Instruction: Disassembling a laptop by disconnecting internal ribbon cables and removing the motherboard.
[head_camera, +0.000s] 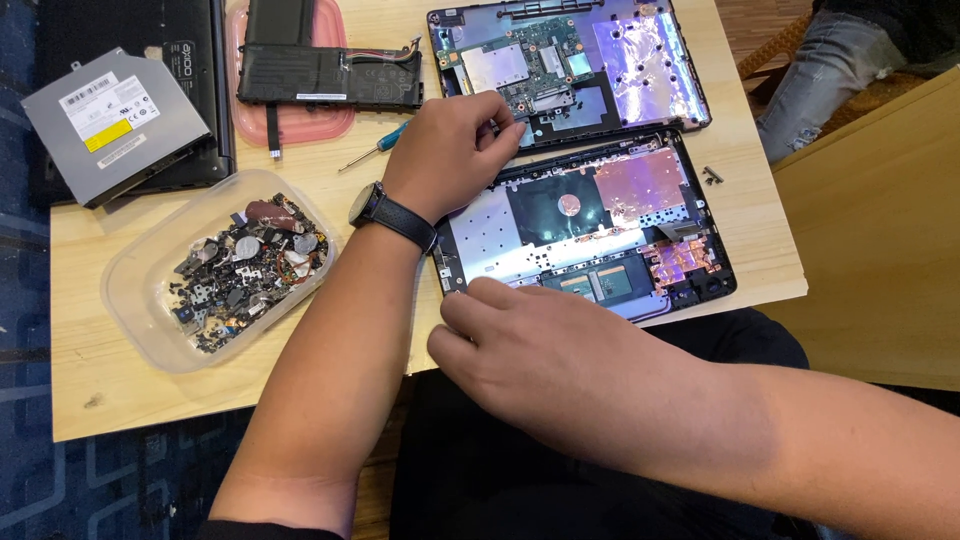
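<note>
An opened black laptop shell (600, 225), with silver foil and copper patches inside, lies on the wooden table (130, 380). My left hand (450, 150), a black watch on its wrist, curls its fingers over the shell's far left corner. My right hand (505, 330) grips the shell's near left edge. Just behind it lies a second laptop half (640, 70) with a green circuit board showing.
A clear plastic tub (150, 330) of screws and small parts stands at the left. Behind it are a grey optical drive (110, 120), a black battery (320, 75) on a pink lid, and a blue-handled screwdriver (375, 148). Another person's jeans-clad leg (820, 70) is at top right.
</note>
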